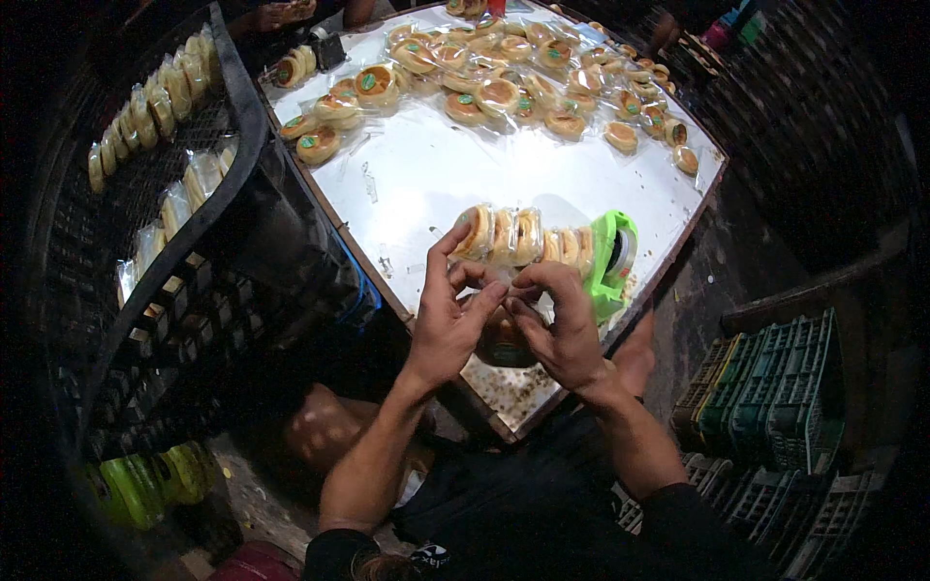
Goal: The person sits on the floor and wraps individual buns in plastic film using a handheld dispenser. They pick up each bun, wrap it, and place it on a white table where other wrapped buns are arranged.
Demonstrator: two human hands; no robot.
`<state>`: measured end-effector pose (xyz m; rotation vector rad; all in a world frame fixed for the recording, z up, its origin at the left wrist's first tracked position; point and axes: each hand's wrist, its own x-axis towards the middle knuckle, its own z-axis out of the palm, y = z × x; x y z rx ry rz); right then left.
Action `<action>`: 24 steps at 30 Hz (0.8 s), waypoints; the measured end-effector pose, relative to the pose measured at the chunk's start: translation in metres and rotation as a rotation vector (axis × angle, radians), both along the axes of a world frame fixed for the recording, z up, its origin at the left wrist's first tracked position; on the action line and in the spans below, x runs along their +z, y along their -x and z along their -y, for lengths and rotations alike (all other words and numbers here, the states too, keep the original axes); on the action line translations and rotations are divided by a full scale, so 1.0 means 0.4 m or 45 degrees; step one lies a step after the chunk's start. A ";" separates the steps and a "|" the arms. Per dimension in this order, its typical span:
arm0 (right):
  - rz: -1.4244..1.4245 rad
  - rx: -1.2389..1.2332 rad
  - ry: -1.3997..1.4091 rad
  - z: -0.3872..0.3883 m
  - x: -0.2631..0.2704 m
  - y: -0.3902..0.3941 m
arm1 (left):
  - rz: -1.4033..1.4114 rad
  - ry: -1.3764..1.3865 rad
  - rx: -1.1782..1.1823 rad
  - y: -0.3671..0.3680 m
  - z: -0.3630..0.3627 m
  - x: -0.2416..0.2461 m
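Observation:
Near the close corner of the white table (392, 189), my left hand (459, 316) and my right hand (558, 319) meet fingertip to fingertip. Both pinch what looks like the clear plastic wrapper (506, 279) of a round browned pastry (503, 335). That pastry lies beneath my fingers, partly hidden by them. My left index finger reaches up to a row of wrapped pastries (517, 236) standing on edge just beyond my hands. A bright green tape dispenser (610, 269) with a roll of tape stands at the row's right end, beside my right hand.
Many wrapped pastries (501, 91) with green labels spread over the far half of the table. At left, a black plastic crate (243, 109) holds rows of packed pastries (149, 109). Stacked crates (770, 392) stand at lower right. Parts of other people (280, 14) show beyond the table.

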<state>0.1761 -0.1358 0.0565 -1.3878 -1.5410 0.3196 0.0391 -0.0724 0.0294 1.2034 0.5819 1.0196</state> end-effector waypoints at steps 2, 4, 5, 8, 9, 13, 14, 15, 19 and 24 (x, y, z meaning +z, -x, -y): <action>0.072 0.029 0.028 -0.006 0.003 -0.018 | -0.101 0.046 0.029 -0.004 -0.003 -0.001; 0.176 -0.007 0.060 -0.007 -0.004 -0.028 | -0.226 0.107 0.126 -0.005 0.012 0.024; 0.283 0.004 0.030 -0.008 -0.011 -0.034 | -0.289 0.138 0.176 -0.005 0.017 0.032; 0.438 -0.043 -0.106 -0.011 -0.055 -0.049 | -0.698 -0.491 -0.059 0.031 -0.014 0.019; 0.429 -0.031 -0.087 -0.021 -0.055 -0.057 | -0.764 -0.715 0.115 0.027 -0.018 0.018; -0.200 -0.007 0.030 -0.055 -0.073 -0.062 | -0.548 -0.638 0.463 -0.012 -0.014 0.006; -0.474 -0.060 0.077 -0.052 -0.082 -0.031 | -0.266 -0.182 0.372 -0.029 -0.007 -0.025; -0.743 -0.128 0.125 -0.044 -0.089 -0.005 | 0.020 0.278 0.258 -0.047 -0.001 -0.042; -1.133 -0.229 -0.081 -0.013 -0.081 0.018 | 0.191 0.198 0.397 -0.076 -0.014 -0.082; 0.222 -1.025 0.495 0.155 -0.220 -0.272 | 0.149 0.123 0.283 -0.071 -0.016 -0.074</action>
